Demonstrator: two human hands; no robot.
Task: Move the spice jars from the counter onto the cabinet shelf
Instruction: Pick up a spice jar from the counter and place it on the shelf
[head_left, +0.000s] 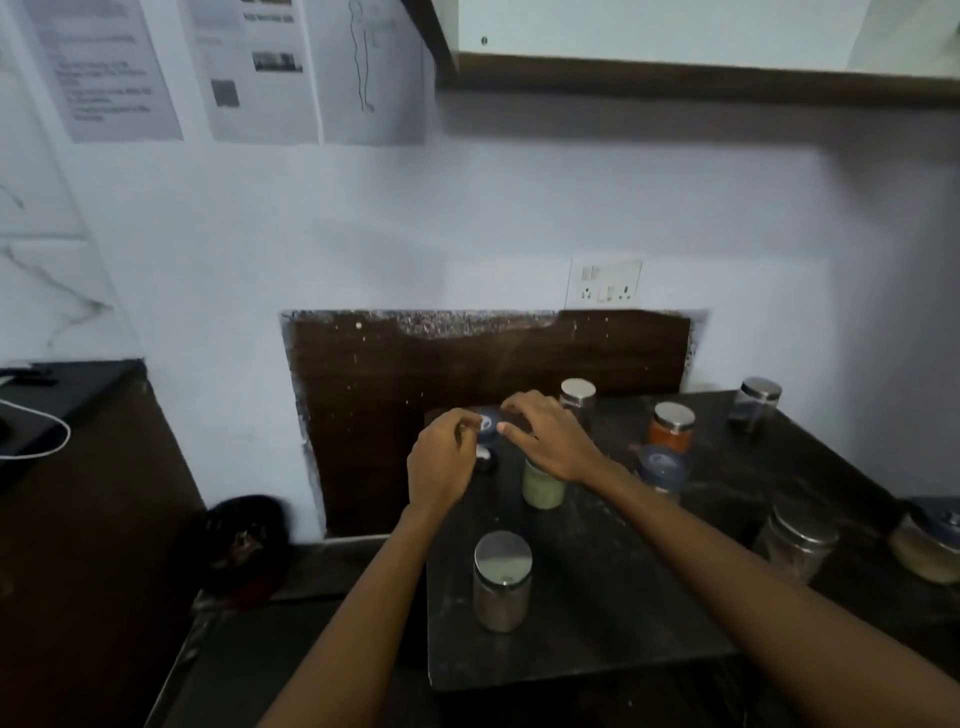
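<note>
gripping blue-lid jar (491, 423) w/ left hand (441, 462) & right hand (545, 436), fingers curled round lid, at back of counter (597, 597); just beside green jar (543, 486).

held jar (489, 422) mostly hidden

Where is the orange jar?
In the head view, the orange jar stands on the counter's right side, just behind a blue-lidded jar.

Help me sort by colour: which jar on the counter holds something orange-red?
The steel-lidded jar just behind the blue-lidded jar on the right. It alone shows orange-red contents; the pale green jar sits under the right hand.
</note>
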